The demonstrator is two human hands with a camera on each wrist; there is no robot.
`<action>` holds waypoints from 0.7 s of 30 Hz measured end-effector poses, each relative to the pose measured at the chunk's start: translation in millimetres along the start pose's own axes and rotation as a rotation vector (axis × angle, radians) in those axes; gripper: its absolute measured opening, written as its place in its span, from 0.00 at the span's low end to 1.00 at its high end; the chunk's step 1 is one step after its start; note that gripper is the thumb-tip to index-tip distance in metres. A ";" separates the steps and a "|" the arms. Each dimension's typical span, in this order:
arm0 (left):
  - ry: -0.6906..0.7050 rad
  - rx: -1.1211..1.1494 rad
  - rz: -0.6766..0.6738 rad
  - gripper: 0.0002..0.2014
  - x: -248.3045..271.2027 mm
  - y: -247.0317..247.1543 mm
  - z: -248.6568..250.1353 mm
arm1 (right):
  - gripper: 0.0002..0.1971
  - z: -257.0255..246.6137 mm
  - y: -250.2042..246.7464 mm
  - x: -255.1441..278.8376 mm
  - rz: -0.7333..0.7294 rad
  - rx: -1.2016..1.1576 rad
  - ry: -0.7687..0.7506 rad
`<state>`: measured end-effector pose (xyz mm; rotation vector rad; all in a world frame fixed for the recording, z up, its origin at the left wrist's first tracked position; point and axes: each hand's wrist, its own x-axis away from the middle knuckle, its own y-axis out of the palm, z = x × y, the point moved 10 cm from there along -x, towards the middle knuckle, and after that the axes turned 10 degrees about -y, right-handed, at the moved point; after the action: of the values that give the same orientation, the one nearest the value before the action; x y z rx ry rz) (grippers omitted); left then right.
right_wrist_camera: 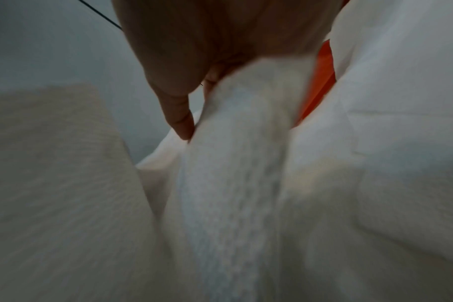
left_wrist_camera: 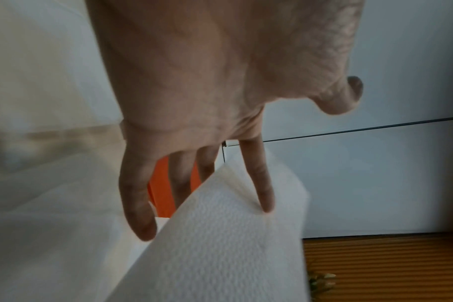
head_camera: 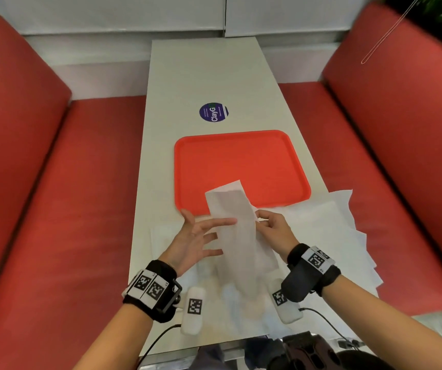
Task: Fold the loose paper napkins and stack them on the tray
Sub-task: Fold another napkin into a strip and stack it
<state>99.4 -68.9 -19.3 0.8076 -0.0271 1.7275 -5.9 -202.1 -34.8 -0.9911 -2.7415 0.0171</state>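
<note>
A long white napkin (head_camera: 234, 231), folded into a narrow strip, stands lifted above the table's near end, its far tip over the front rim of the red-orange tray (head_camera: 241, 166). My right hand (head_camera: 269, 227) pinches the strip's right edge. My left hand (head_camera: 201, 236) is spread with straight fingers, the index fingertip touching the napkin (left_wrist_camera: 220, 235) from the left. In the right wrist view the blurred napkin (right_wrist_camera: 236, 163) runs down from my fingers (right_wrist_camera: 178, 114). The tray holds no napkins.
Several loose white napkins (head_camera: 329, 222) lie spread at the table's right edge, and more lie flat under my hands (head_camera: 166, 236). A round purple sticker (head_camera: 213, 112) sits beyond the tray. Red bench seats (head_camera: 54, 182) flank the narrow white table (head_camera: 203, 76).
</note>
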 end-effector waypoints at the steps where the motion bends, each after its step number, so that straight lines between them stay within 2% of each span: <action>1: 0.010 0.012 -0.017 0.55 1.5 1.9 1.4 | 0.06 2.2 1.4 -0.9 -0.002 -0.018 0.006; 2: 0.018 0.021 -0.021 0.51 3.8 2.8 2.2 | 0.06 4.9 2.0 -1.3 -0.003 -0.025 0.013; 5: 0.064 -0.026 0.047 0.25 8.0 -2.6 1.8 | 0.09 11.6 7.5 0.8 -0.021 -0.032 0.044; 6: 0.083 -0.062 0.091 0.21 8.8 -6.1 2.4 | 0.10 12.0 9.8 2.4 -0.022 -0.028 0.056; 10: 0.150 -0.160 0.255 0.25 11.4 -25.8 -0.2 | 0.26 19.4 15.9 9.1 0.006 -0.008 0.197; 12: 0.155 -0.167 0.332 0.24 16.0 -40.1 -5.3 | 0.29 20.3 26.4 9.6 -0.009 -0.044 0.235; 13: 0.151 -0.164 0.374 0.24 19.4 -48.9 -8.4 | 0.27 21.3 33.8 8.2 -0.023 -0.049 0.230; 16: 0.140 -0.153 0.491 0.23 33.8 -78.7 -19.4 | 0.09 22.4 60.1 3.0 -0.072 0.002 0.156; 17: 0.137 -0.154 0.529 0.23 39.5 -89.1 -22.5 | 0.06 23.1 70.3 1.1 -0.093 0.024 0.132; 21: 0.122 -0.163 0.627 0.23 61.2 -127.0 -31.3 | 0.06 27.5 107.5 -2.8 -0.136 0.088 0.124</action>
<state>187.8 37.8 -59.7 0.6032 -0.3679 2.3245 58.0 -119.1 -71.6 -0.7557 -2.6626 0.0510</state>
